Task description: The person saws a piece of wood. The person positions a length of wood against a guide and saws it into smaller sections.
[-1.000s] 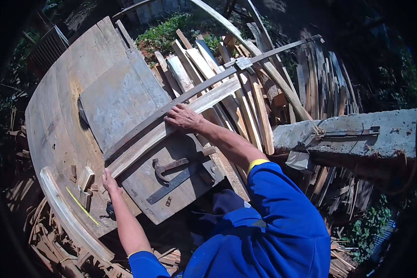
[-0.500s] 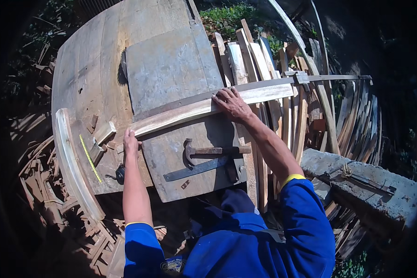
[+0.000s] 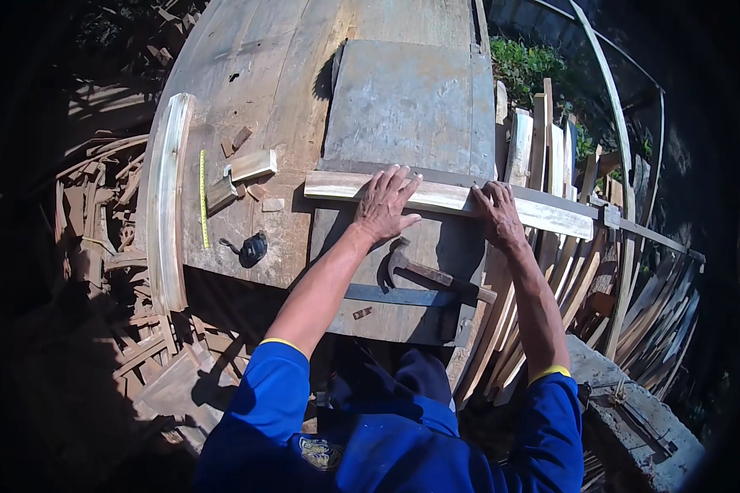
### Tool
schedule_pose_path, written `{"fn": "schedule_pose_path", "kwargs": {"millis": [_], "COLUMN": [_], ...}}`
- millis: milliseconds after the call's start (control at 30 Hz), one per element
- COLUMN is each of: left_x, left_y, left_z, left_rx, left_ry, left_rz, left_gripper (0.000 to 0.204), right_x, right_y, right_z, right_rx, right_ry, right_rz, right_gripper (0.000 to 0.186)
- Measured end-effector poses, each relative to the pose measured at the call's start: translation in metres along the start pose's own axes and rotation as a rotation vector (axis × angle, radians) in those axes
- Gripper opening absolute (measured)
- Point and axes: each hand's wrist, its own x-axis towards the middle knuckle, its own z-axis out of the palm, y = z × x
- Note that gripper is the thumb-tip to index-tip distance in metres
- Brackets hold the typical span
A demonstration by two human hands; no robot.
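Observation:
A pale wooden plank (image 3: 448, 197) lies across the metal-topped worktable (image 3: 411, 99), along a long dark metal bar (image 3: 664, 237). My left hand (image 3: 384, 205) rests on the plank left of its middle, fingers spread and pointing away from me. Farther right, my right hand (image 3: 497, 215) has its fingers curled over the plank. A claw hammer (image 3: 436, 273) with a wooden handle lies just nearer to me. Beneath it is a flat dark metal strip (image 3: 403, 296), partly covered by the hammer and a shadow.
A black tape measure (image 3: 253, 249), a yellow tape strip (image 3: 204, 201) and small wood blocks (image 3: 253, 165) lie to the left. A dark toothed blade (image 3: 337, 66) shows beside the metal top. Another plank (image 3: 168, 197) lines the left edge. Stacked boards (image 3: 543, 140) and a concrete beam (image 3: 633, 419) stand right.
My left hand has moved from the plank's left end inward, onto its top. The right hand stays on the plank. The whole view has turned and shifted, with the table now farther right.

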Motion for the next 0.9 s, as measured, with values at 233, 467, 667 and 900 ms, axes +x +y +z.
{"fn": "schedule_pose_path", "kwargs": {"millis": [233,467,667,900], "left_x": [0.035,0.035,0.037,0.032], "left_y": [-0.010,-0.010,-0.002,-0.012], "left_z": [0.031,0.036,0.032,0.039], "left_rx": [0.283,0.261,0.259,0.292], "left_ry": [-0.355,-0.297,-0.344,-0.309], "left_rz": [0.055,0.053,0.046,0.098], "left_gripper": [0.111,0.116,0.119,0.116], "right_x": [-0.002,-0.006,-0.006,-0.008], "right_y": [-0.003,-0.004,-0.004,-0.002], "right_z": [-0.002,-0.004,-0.007,-0.004], "right_rx": [-0.011,0.051,0.061,0.106], "right_ry": [-0.009,0.073,0.139,0.191], "right_rz": [0.043,0.006,0.008,-0.031], "right_gripper": [0.074,0.059,0.057,0.054]}}
